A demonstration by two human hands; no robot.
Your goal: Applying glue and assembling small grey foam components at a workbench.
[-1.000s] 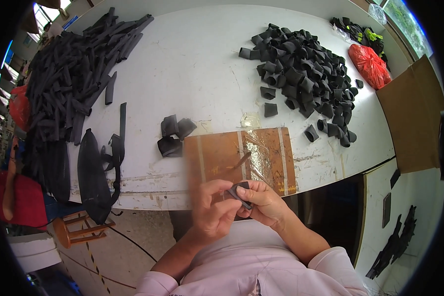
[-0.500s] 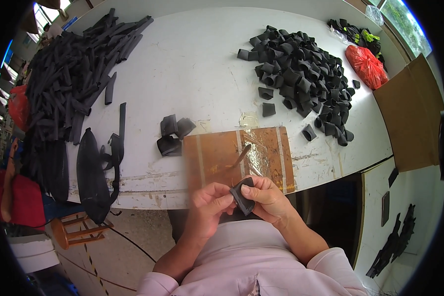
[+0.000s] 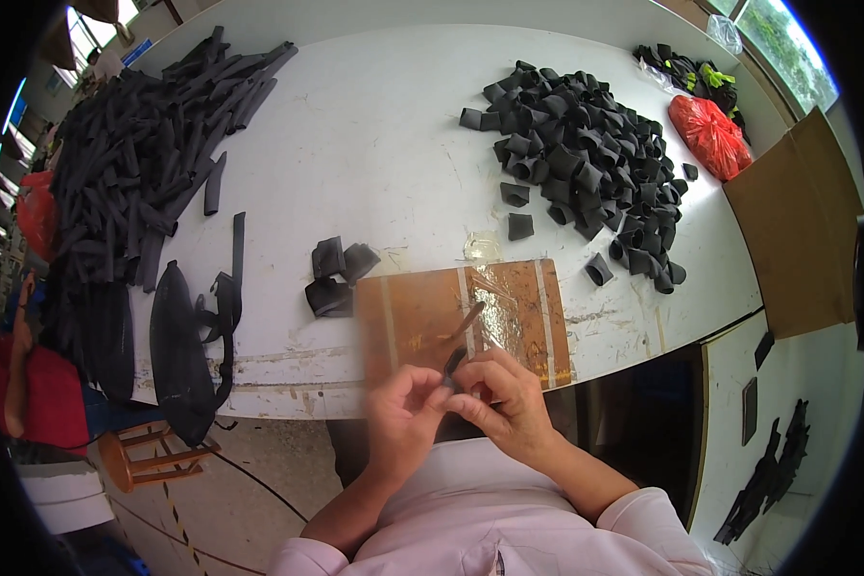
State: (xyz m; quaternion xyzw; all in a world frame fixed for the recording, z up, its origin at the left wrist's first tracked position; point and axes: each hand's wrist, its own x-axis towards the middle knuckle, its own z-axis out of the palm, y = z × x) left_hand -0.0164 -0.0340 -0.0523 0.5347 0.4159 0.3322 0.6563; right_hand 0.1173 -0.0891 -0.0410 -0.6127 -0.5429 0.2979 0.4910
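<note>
My left hand and my right hand meet over the near edge of the table, fingers pinched together. Between their fingertips is a small black fabric loop, mostly hidden by the fingers. Just beyond them lies an orange-brown board with pale tape strips and a shiny, wet-looking patch. On the board rests a thin brown stick. Off its upper left corner, several black fabric loops sit close together.
A big heap of black loops covers the right side of the white table. Long black strips are piled at left. Also around are a red plastic bag, a cardboard sheet, a wooden stool and another person's arm.
My right hand has turned over and its fingers now cover most of the black loop. The loop has been turned edge-on and shows less. My view has shifted slightly.
</note>
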